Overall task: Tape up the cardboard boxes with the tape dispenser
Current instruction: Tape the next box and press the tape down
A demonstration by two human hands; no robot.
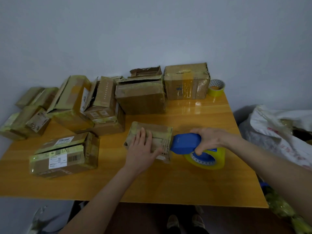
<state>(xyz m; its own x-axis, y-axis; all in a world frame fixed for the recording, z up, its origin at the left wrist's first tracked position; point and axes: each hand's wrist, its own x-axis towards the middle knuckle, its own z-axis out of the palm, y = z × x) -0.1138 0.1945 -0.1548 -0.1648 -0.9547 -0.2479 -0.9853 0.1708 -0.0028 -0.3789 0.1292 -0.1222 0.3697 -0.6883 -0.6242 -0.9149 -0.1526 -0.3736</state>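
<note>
Your left hand [141, 147] lies flat and spread on top of the small cardboard box [150, 141] at the middle of the orange table [168, 183], pressing it down, fingers loose, gripping nothing. Your right hand [209, 139] is wrapped around the blue tape dispenser [184, 143], thumb tucked underneath beside the roll. The dispenser's nose meets the right end of that small box, and its yellow-tinted tape roll [207, 159] hangs at the rear, just above the tabletop.

One dispenser, one box under your hands. Count the others: a labelled box [65, 155] lies alone at the front left, wrapped in tape and showing barcodes. Behind it a jumble of boxes [70, 105] runs along the left back of the table, roughly eight, though they overlap and the exact number is hard to settle. Toward the back centre sits a larger box [141, 97] with a smaller open one [146, 71] behind it, and to its right a taped box [186, 81] stands against the wall [152, 31].

One spare roll of yellow tape [216, 87] rests at the far right corner, just beside that taped box. Off the table's right edge a white sack [276, 129] slumps. Two shoes [185, 222] show below the near edge.
</note>
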